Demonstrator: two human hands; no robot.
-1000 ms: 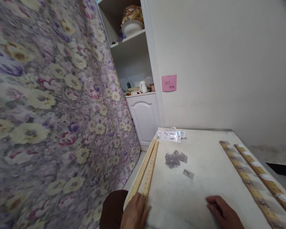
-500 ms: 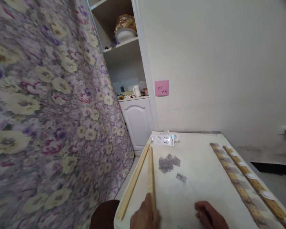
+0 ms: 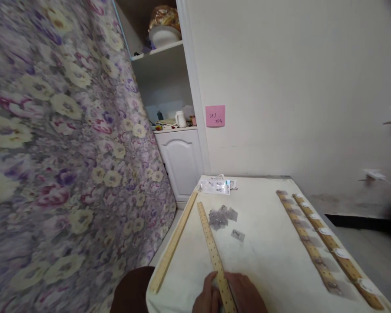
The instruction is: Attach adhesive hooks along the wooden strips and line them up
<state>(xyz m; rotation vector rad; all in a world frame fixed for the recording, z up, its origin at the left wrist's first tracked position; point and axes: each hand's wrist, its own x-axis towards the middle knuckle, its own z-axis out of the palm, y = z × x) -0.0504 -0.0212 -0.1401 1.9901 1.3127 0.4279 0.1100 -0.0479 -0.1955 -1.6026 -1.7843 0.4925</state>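
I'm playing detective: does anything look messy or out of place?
One small plastic packet lies apart from the packet heap, like a stray. Low on the white wall, past the table's right edge, a dull smudge dirties the paint. Nothing looks spilled.

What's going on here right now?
The left hand and right hand flank the near part of a pale, straight wooden strip dotted with holes. A second pale wooden strip lies further left on the white table. Right of the dotted strip are a pile of small, greyish plastic packets and one separate packet.
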